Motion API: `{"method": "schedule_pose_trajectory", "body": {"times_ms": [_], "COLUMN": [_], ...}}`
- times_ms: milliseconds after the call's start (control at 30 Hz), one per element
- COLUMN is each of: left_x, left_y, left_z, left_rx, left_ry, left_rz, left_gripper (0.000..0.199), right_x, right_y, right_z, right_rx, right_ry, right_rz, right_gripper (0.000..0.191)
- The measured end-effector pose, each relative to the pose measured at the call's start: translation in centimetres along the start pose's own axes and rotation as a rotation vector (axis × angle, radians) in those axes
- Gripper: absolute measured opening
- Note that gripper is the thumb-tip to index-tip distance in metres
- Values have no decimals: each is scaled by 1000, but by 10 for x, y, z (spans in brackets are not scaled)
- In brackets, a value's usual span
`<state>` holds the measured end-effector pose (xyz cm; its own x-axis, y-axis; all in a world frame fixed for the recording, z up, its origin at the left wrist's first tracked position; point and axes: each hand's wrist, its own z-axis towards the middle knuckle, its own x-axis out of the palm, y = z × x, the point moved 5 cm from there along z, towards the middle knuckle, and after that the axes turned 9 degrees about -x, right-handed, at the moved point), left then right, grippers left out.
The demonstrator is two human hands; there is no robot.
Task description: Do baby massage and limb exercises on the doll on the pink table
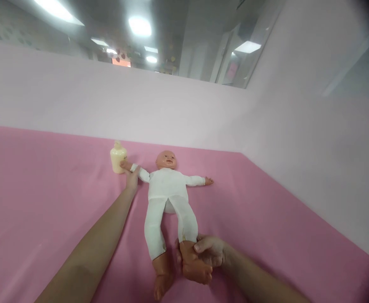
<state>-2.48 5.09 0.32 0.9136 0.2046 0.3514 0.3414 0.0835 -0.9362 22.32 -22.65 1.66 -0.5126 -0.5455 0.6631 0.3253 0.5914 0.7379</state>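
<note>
A baby doll [168,185] with a white cloth body lies face up on the pink surface, its arms spread and its feet toward me. My left hand [132,176] is closed round the doll's forearm on the left, close to its hand. Near the lower middle, my right hand [210,251] grips the doll's lower leg on the right, thumb on top and fingers passing behind the ankle. The doll's other leg lies beside it, untouched.
A cream pump bottle [118,158] stands right by the doll's hand on the left. The pink surface [260,219] meets pale walls [172,113] behind and at the right. Above the back wall, a glass pane [197,38] shows ceiling lights.
</note>
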Motion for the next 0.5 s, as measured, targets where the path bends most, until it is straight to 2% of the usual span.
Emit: {"method": "schedule_pose_trajectory", "body": {"times_ms": [100,200,267,367,433,500], "left_x": [10,20,27,43,53,57], "left_y": [0,-1,-2,-6,-8,-7], "left_z": [-6,-16,-23,-35,-43,-45], "left_rx": [-4,3,39,252,439,548], "left_ry": [22,82,152,382,527,576], "left_rz": [22,61,134,388,540,628], "left_gripper": [48,43,44,39,32,30], "right_x": [-14,-31,-45,-64,-73,-76], "right_y": [18,36,49,58,56,53], "right_z": [17,41,60,82,88,89], "right_rx": [-22,-54,-157,-247,-225,-200], "right_ry": [105,227,216,84,-17,-59], "right_rz": [-25,-32,-29,33,79,94], "right_gripper": [54,62,62,55,53,57]}}
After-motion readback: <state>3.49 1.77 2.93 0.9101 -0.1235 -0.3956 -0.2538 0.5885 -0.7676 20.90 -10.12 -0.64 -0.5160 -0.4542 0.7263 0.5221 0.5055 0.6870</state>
